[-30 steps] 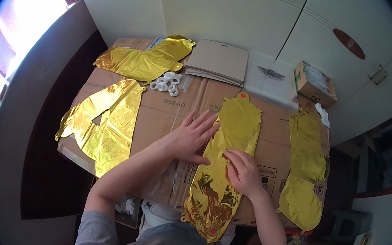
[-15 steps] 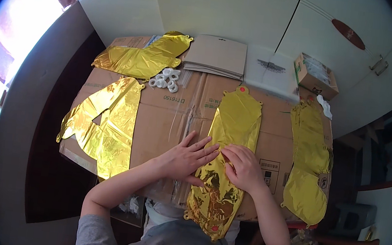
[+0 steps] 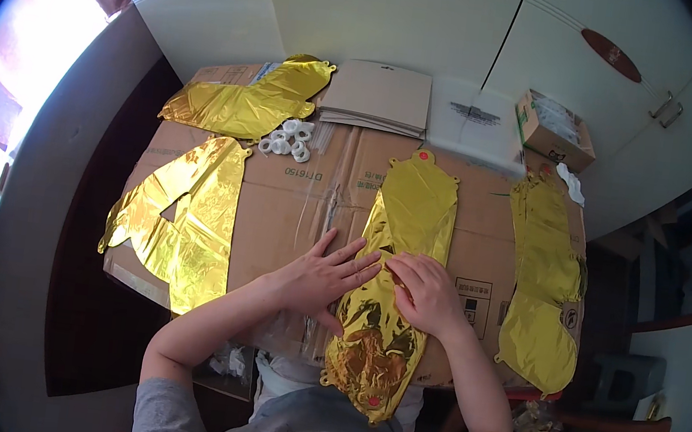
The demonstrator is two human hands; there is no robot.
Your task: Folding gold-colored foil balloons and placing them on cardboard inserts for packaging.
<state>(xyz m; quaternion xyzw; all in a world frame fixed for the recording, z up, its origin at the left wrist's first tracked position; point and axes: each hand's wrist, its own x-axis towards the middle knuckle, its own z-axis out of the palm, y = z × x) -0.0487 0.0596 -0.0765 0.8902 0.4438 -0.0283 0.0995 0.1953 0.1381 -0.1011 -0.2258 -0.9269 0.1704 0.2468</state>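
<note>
A flat gold foil balloon lies lengthwise in front of me, with small tabs and a red dot at each end. Its near half is crinkled and hangs past the front edge of the cardboard. My left hand rests on its left side, fingers spread and palm down, holding nothing. Opposite it, my right hand has its fingers bent and together, their tips gripping the foil by a small dark gap at the balloon's middle. The right thumb is partly hidden.
Other gold foil balloons lie around: an A-shaped one at left, a bent one at far left, another at right. White tape rings, a grey card stack and a small open box sit on the cardboard.
Both hands stay at the balloon's middle with only slight finger movement. The wrinkles and reflections in its near half have changed. The whole view has shifted a little.
</note>
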